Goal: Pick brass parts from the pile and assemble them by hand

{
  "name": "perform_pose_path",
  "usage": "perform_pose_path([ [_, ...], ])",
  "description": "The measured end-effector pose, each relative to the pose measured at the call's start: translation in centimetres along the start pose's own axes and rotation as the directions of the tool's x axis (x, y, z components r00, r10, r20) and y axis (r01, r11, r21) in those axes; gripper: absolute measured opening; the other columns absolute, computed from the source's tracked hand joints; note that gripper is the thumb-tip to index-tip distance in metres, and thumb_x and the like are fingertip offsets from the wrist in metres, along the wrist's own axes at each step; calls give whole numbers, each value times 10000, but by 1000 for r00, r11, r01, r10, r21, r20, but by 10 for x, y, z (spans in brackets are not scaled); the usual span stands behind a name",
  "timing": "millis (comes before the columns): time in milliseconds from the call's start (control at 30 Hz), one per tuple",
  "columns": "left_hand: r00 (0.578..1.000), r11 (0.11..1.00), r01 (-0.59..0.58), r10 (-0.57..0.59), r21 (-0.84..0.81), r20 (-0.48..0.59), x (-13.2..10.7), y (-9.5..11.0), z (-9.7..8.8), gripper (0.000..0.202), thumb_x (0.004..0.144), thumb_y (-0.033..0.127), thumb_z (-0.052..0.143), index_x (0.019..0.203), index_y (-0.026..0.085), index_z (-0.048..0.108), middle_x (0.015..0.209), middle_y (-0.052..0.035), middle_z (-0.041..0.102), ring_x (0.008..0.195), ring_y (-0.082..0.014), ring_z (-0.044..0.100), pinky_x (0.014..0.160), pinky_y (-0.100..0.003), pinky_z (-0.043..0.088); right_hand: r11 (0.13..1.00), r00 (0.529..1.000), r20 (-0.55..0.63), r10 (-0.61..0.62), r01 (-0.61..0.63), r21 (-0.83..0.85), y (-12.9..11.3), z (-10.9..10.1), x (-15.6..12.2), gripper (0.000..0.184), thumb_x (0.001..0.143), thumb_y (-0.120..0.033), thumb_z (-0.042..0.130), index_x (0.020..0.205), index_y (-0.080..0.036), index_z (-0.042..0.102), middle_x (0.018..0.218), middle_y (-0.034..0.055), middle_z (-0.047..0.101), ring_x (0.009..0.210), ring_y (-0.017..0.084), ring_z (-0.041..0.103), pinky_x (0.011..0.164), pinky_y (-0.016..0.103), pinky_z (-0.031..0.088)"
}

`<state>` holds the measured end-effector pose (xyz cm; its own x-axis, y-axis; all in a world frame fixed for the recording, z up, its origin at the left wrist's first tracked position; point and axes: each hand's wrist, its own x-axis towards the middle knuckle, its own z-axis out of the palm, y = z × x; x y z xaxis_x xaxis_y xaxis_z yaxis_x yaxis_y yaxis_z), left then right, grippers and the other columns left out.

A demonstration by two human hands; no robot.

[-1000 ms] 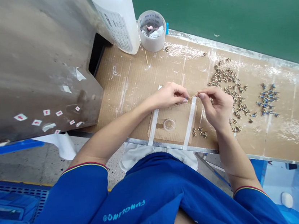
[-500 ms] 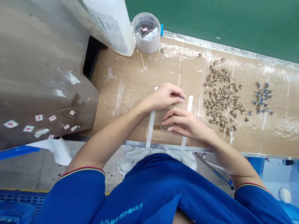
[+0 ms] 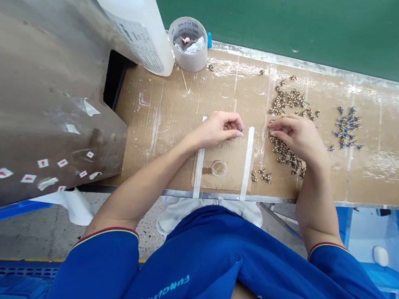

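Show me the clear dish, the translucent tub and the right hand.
Clear dish point(image 3: 219, 168): head view, its middle.
Translucent tub point(image 3: 192, 63): head view, its front wall.
Right hand point(image 3: 298, 140): head view, the back of the hand.

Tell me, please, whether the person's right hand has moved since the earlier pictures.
Yes: against the small clear dish, the right hand has moved rightward, and is now over the pile of small brass parts.
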<state>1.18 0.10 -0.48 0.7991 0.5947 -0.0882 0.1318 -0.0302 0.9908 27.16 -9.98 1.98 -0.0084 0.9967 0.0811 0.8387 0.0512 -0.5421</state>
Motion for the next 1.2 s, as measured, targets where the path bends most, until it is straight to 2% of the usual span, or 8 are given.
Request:
perform_pose_path([
  [200,1000,1000,-1,1,-17,-1,0,-1,0,57,825,115,719,827,129,664,708,13,629,679,-86,574,692,-239,446,1000,999,-53,-12,10,-25,-1,8,3,81,819,-206,681,758,-229,727,742,16,668,646,180,567,675,351,457],
  [400,999,1000,-11,11,-1,-30,0,-4,2,49,818,127,725,838,123,680,729,7,637,679,-83,559,682,-235,433,977,993,-112,-19,42,209,-14,0,6,99,872,-263,671,884,-234,765,785,20,719,679,171,624,642,315,485],
  [567,999,1000,-25,24,-18,-39,0,-3,3,50,823,140,714,850,113,682,739,4,642,685,-85,565,695,-239,444,954,994,-105,-9,40,296,-27,9,7,161,937,-370,689,883,-254,785,831,36,749,749,177,671,661,316,530],
  [733,996,999,-43,44,14,-77,-1,-4,7,29,822,140,694,831,120,676,715,8,633,686,-91,566,700,-243,440,827,988,-20,151,-115,550,-28,21,6,240,890,-485,787,931,-249,763,834,28,776,725,175,727,691,339,620],
  [833,992,998,-49,52,25,-114,-1,-4,10,33,828,152,677,814,125,664,693,13,622,668,-88,551,690,-241,435,735,985,10,175,-138,664,-30,28,8,317,836,-548,836,910,-252,750,871,36,786,786,185,748,755,359,644],
  [967,987,996,-61,70,64,-146,-1,-5,13,72,844,178,668,795,126,658,675,12,622,651,-89,547,668,-238,422,734,987,-35,157,-93,673,-31,39,13,408,767,-627,867,836,-245,742,849,27,749,770,171,706,733,333,613],
  [1067,979,987,-95,116,126,-165,0,-6,14,106,857,181,658,767,127,656,650,13,622,633,-89,549,662,-235,416,722,980,-39,197,-118,682,-32,45,14,429,774,-646,854,866,-244,736,755,4,702,678,154,662,667,313,582],
  [1200,957,950,-140,202,278,-207,1,-10,19,122,855,176,659,740,133,670,655,10,646,617,-93,551,648,-231,404,690,973,-13,231,-154,707,-36,49,13,426,780,-639,852,857,-244,712,740,7,705,673,164,675,681,330,599],
])
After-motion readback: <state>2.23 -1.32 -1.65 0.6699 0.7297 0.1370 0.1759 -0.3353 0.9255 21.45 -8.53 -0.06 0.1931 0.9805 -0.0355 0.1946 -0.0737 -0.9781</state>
